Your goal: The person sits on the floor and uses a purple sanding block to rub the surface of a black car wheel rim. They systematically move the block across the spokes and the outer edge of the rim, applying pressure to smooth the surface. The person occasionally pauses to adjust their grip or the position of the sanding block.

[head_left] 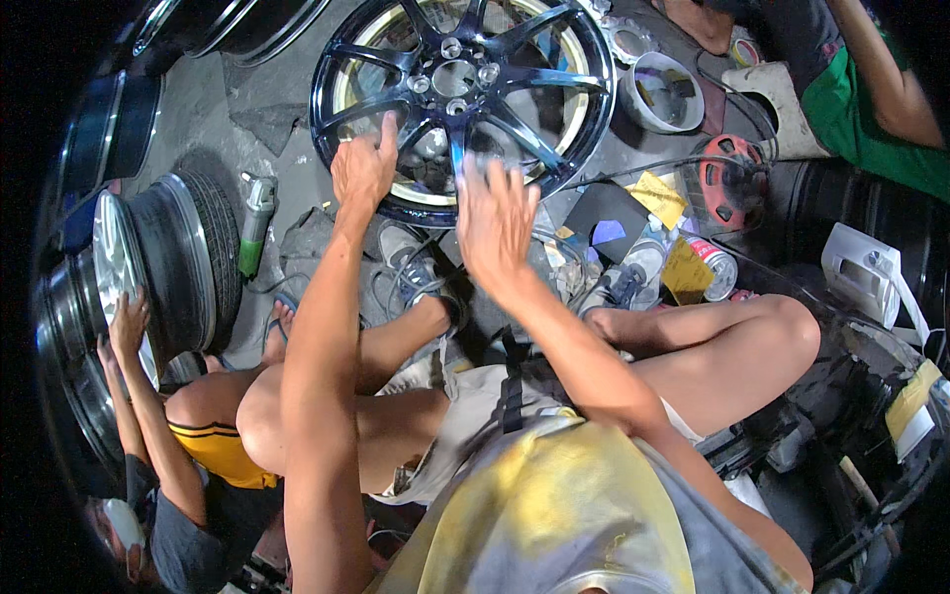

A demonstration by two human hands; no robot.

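A dark, glossy multi-spoke wheel rim (455,134) lies face up on the floor in front of me, with a pale inner ring showing between its spokes. My left hand (364,173) grips the near left part of its outer edge, thumb pointing up over a spoke. At the near edge, my right hand (498,220) reaches over the lower spoke, its fingers stretched out, somewhat apart and a little blurred. Whether something thin lies beneath those fingers cannot be seen.
A white bucket (663,92) stands right of the rim, near a red perforated tool (730,181). Yellow sandpaper sheets (657,198) and a can (714,265) lie nearer. Left are a green angle grinder (256,223), a tyred wheel (188,257) and a co-worker's hands (127,327).
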